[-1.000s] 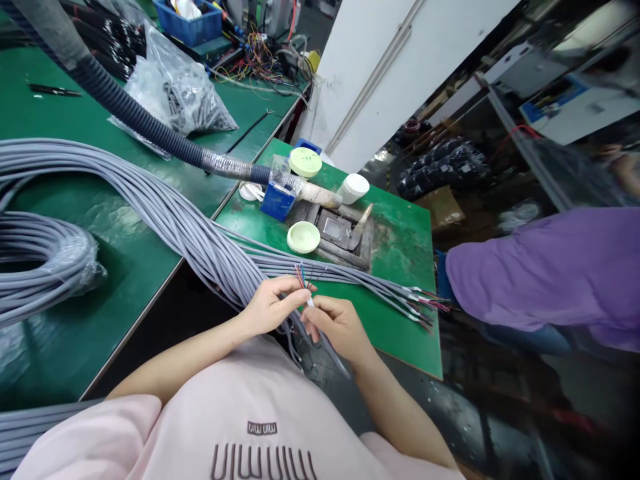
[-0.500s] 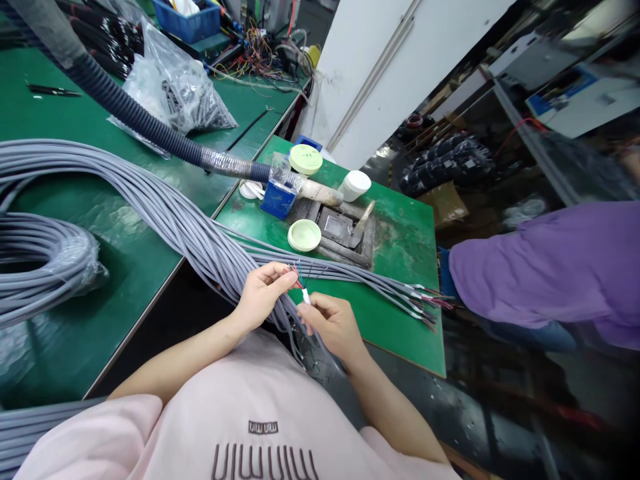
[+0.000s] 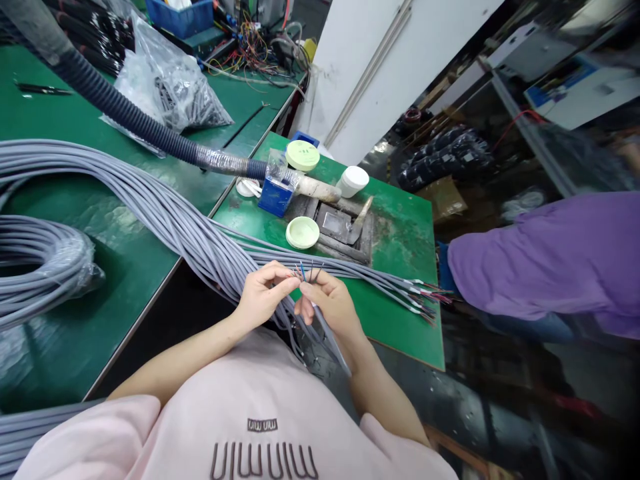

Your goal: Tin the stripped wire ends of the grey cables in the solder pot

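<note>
My left hand (image 3: 264,293) is closed, thumb and forefinger pinching the thin coloured wires (image 3: 303,271) at the end of a grey cable (image 3: 327,331). Right beside it, my right hand (image 3: 334,303) pinches the same wires, its fingertips almost touching the left ones. Blue, red and dark strands stick up between the fingers. The cable runs down under my right palm toward the wrist, and my fingers hide where the wires leave its jacket. Just beyond both hands lies a thick bundle of grey cables (image 3: 175,207), whose stripped ends (image 3: 425,300) rest on the green board.
On the green board (image 3: 400,233) stand a soldering pot (image 3: 336,227), a pale green lid (image 3: 303,232), white jar (image 3: 353,181) and blue box (image 3: 276,195). An extraction hose (image 3: 140,123) crosses above. A cable coil (image 3: 45,267) lies left; a person in purple (image 3: 550,260) is at right.
My right hand has shifted its hold from the cable's white end up to the wires, closer to my left hand. The cable now trails along my right wrist.
</note>
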Demonstrator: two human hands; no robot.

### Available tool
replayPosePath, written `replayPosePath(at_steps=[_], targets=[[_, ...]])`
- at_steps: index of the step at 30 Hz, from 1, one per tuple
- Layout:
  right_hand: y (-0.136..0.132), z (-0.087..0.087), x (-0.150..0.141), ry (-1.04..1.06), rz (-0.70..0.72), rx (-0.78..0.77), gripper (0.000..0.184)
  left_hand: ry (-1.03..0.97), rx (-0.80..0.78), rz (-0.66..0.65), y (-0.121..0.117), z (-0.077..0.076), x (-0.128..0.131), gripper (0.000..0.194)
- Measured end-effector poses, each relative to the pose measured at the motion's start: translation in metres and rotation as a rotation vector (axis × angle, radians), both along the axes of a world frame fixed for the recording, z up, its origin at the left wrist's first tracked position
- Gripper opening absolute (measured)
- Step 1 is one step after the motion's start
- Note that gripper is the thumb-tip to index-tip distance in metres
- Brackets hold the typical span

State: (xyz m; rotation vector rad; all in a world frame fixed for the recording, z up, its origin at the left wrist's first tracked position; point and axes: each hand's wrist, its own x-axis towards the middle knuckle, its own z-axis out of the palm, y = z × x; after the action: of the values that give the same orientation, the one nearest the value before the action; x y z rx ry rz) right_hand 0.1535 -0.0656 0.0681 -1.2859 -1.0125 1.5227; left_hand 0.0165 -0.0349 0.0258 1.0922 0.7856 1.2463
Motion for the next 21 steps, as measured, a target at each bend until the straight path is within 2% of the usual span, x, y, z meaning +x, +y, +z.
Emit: replayPosePath(at_steps=[6,11,15,21], targets=[[0.003,0.000,-0.004,-0.142,-0.123,0.123,0.017,0.048,0.028,0.043,-0.001,-0.007,0.001,0.022],[0.002,-0.001,-0.006,-0.160,-0.200,0.177,0.014,0.052,0.033,0.057,-0.002,-0.007,0.004,0.022],[0.005,0.000,-0.005,-0.141,-0.193,0.178,0.014,0.067,0.044,0.068,-0.002,-0.006,0.005,0.022],[0.011,0.000,0.002,-0.115,-0.098,0.093,0.019,0.060,0.106,0.111,0.000,-0.010,0.006,0.017]])
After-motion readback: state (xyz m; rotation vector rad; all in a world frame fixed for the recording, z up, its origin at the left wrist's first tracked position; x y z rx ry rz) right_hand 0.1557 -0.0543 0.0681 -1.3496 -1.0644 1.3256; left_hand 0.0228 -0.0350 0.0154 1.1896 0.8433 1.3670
